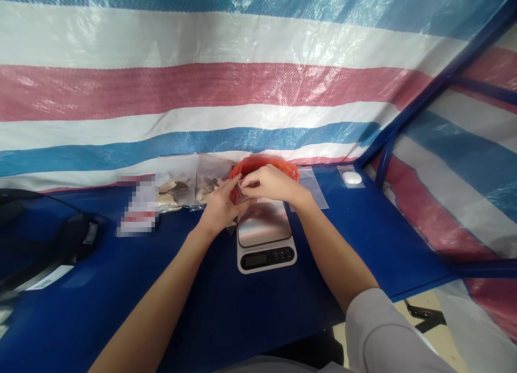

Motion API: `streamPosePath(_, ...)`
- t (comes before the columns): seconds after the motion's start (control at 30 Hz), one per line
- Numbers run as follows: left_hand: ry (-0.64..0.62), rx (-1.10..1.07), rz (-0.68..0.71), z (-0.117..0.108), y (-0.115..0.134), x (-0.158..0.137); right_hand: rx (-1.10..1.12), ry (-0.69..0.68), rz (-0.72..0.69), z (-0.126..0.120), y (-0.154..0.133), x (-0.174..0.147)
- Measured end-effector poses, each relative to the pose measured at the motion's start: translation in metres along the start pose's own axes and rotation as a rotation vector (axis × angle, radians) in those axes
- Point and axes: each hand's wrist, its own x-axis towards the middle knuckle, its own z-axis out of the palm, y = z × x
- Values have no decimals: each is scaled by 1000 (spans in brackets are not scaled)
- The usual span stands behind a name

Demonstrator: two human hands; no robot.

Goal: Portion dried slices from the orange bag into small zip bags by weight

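Note:
Both hands meet just behind the plate of a white digital kitchen scale (264, 227). My left hand (218, 207) is closed at the thumb and forefinger on the edge of a clear plastic bag (242, 209), which is mostly hidden by the fingers. Pinching the same bag from above, my right hand (271, 184) has its fingertips close to the left ones. What the bag contains cannot be made out. An orange-red plastic bag (264, 160) lies open behind the hands. Left of them are two clear bags of brownish dried pieces (173, 190).
A flat clear bag (317, 187) lies right of the scale, and a white oval object (352, 177) sits farther right. A pixelated packet (139, 209) and a black device (76, 236) are at left. Striped sheeting (226, 85) walls the blue table's back.

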Motion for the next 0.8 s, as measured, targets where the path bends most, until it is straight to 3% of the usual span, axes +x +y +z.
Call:
streamPosePath(0.17,-105,-59,-85,-12,6,2,245,-42,-128,-17,9,-5)
streamPosePath(0.4,-222,-128,-89,-32,8,5,520,71,-142,-35,17,-15)
streamPosePath(0.6,-187,-293,-167,-33,7,8,614,166,-152,-36,31,-12)
streamPosePath(0.7,-139,-294,-213,-35,10,13,651,195,-103,-36,41,-9)
streamPosePath(0.8,-138,-151,-188,-40,11,21,748,202,32,-34,52,-4)
